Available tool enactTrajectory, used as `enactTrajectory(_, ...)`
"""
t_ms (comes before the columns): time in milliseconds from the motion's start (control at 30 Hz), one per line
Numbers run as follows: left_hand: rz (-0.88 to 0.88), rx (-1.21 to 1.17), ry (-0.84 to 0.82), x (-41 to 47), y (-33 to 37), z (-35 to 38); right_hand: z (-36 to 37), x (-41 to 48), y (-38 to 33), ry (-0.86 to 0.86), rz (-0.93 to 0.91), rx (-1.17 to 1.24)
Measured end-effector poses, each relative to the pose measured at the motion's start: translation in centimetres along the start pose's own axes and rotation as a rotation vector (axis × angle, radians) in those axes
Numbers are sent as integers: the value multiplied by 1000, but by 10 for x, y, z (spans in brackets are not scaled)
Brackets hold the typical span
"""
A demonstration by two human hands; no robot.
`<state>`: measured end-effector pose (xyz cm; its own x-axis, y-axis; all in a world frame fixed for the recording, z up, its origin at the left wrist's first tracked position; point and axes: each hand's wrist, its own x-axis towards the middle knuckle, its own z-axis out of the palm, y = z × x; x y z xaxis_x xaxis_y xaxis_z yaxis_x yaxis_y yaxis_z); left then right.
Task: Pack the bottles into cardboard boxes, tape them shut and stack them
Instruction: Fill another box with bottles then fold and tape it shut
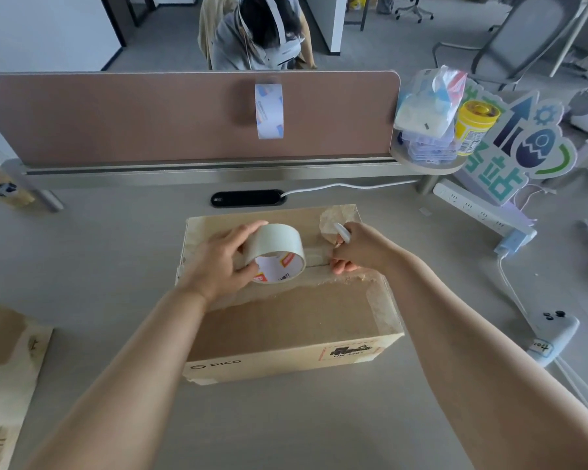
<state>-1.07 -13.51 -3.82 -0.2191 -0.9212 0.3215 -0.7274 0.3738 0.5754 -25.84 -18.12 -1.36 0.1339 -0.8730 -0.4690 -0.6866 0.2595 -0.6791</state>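
A closed cardboard box [286, 320] lies on the desk in front of me, its flaps down and old torn tape along its edges. My left hand [218, 262] grips a roll of clear packing tape [275, 252] over the box's middle seam. A short strip runs from the roll to the right along the seam. My right hand [352, 247] holds a small white cutter [343, 234] and its fingers rest at the strip's end. No bottles are in view.
Another cardboard box [7, 368] sits at the left edge. A brown desk divider [150, 117] stands behind, with a person beyond it. At right are a power strip [479, 212], a phone [554, 330] on a cable and a small shelf with a yellow jar [474, 127].
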Motion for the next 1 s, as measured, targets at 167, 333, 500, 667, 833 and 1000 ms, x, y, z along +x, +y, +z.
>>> enactTrajectory(167,-21,-50,11,-8,3,-5,1,2,-3,5,-33,-96)
enactTrajectory(333,-127,-226,-24,-13,2,4,14,2,-19,-54,-77,-39)
enactTrajectory(500,-174,-228,-129,-12,-8,14,26,3,-30,-112,-90,167)
enactTrajectory(667,-165,-190,-126,-11,-7,14,27,3,-24,-141,-94,195)
enactTrajectory(833,-191,-276,-151,-11,1,6,28,4,-20,-120,-124,181)
enactTrajectory(1000,-216,-147,-23,-20,-16,-14,25,5,-19,-172,-145,177)
